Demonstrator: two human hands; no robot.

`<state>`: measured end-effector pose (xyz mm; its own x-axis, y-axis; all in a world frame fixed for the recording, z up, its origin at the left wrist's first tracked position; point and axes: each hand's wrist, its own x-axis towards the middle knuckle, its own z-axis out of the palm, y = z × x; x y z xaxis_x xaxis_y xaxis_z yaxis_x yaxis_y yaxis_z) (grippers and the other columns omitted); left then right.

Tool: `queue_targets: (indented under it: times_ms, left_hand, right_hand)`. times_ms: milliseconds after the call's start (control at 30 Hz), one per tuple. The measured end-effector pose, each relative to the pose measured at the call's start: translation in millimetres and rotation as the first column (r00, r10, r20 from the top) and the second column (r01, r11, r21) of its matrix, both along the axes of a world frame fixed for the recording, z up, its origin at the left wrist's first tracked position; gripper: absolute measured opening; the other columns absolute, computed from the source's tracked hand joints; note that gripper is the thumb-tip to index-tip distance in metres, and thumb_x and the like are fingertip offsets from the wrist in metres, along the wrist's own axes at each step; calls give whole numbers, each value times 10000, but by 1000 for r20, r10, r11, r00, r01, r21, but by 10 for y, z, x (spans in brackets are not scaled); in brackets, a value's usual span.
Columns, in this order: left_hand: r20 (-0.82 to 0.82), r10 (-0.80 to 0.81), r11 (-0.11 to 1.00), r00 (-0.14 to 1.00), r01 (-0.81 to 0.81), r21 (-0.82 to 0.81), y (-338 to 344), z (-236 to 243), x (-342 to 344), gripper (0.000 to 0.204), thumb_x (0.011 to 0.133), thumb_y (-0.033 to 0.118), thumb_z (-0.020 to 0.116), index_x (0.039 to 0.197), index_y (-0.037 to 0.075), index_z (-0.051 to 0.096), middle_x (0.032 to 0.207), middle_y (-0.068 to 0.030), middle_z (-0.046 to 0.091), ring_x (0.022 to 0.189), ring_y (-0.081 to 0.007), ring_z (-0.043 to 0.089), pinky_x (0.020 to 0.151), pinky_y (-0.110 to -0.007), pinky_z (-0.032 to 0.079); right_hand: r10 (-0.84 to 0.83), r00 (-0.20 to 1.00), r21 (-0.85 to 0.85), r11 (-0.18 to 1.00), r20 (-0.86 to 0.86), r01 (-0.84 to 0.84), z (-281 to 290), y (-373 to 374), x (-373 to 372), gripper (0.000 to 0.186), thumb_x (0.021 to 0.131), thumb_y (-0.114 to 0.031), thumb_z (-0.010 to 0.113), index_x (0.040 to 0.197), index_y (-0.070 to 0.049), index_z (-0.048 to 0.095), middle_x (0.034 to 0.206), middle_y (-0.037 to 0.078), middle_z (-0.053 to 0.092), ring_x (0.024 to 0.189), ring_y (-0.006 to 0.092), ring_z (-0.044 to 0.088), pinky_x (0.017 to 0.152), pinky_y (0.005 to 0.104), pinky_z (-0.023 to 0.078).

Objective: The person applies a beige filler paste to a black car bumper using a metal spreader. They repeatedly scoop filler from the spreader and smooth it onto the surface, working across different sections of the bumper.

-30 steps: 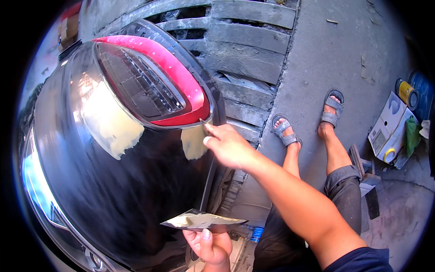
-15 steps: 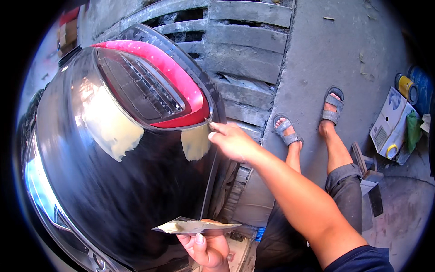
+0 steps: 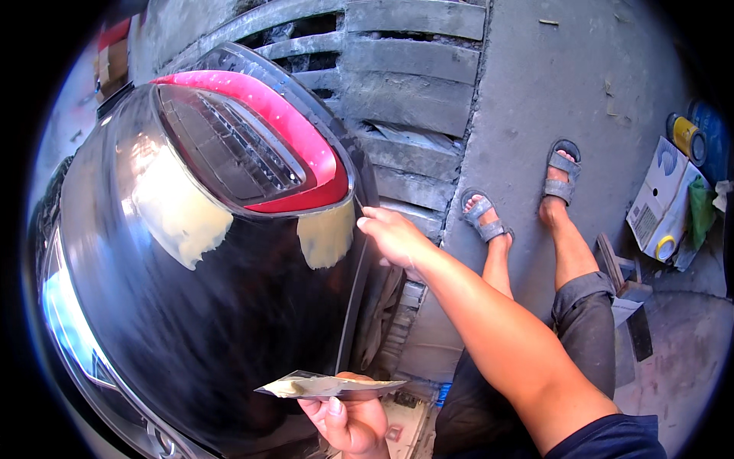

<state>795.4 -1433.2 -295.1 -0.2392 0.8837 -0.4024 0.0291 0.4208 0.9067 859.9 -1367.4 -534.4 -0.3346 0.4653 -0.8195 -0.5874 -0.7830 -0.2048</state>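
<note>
My left hand (image 3: 345, 422) grips a thin, flat putty plate (image 3: 368, 395) from below, its thumb at the near edge. Cream putty (image 3: 294, 386) is smeared over the plate's top. My right hand (image 3: 394, 237) is closed in a pinch at the corner of a black car body panel (image 3: 252, 306); a thin dark tip shows at the fingertips, too small to name. Beside those fingers lies a small cream putty patch (image 3: 325, 236), just below the red-rimmed tail light (image 3: 310, 200). A larger putty patch (image 3: 180, 206) covers the panel farther left.
Slatted concrete (image 3: 413, 99) with gaps runs behind the car. My sandalled feet (image 3: 485, 216) stand on the concrete floor to the right. Farther right are a white carton (image 3: 661, 195), a yellow can (image 3: 686, 139), a roll of yellow tape (image 3: 665, 247) and a small wooden stool (image 3: 623, 271).
My right hand has shifted slightly right, off the small putty patch's upper corner to the panel's edge. My left hand and the plate stay nearly where they were.
</note>
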Motion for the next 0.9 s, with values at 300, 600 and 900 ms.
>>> queue_targets:
  times_ms: [300,600,900]
  left_hand:
    - [10,-19,1000,1000,19,13,-16,48,-5,459,843,35,502,1296,104,521,1181,-59,628,868,-230,583,802,-328,483]
    - [70,-95,995,993,92,46,63,139,17,393,890,32,488,1277,92,525,1189,-78,622,941,-223,585,859,-339,477]
    - [-82,-93,996,992,92,-20,308,52,174,319,959,69,511,1273,44,456,1251,-134,554,1156,-231,533,1034,-392,410]
  right_hand:
    - [-18,989,237,971,144,-17,575,121,53,583,916,-331,534,1374,21,455,1319,225,461,1248,316,470,1071,335,334]
    - [-49,951,446,889,306,-98,1130,116,148,532,922,-330,479,1366,-37,452,1307,216,449,1120,433,497,1015,451,395]
    - [-221,885,775,427,-409,465,994,-712,671,428,860,-202,666,1249,-34,602,1291,159,506,1224,288,487,1036,390,375]
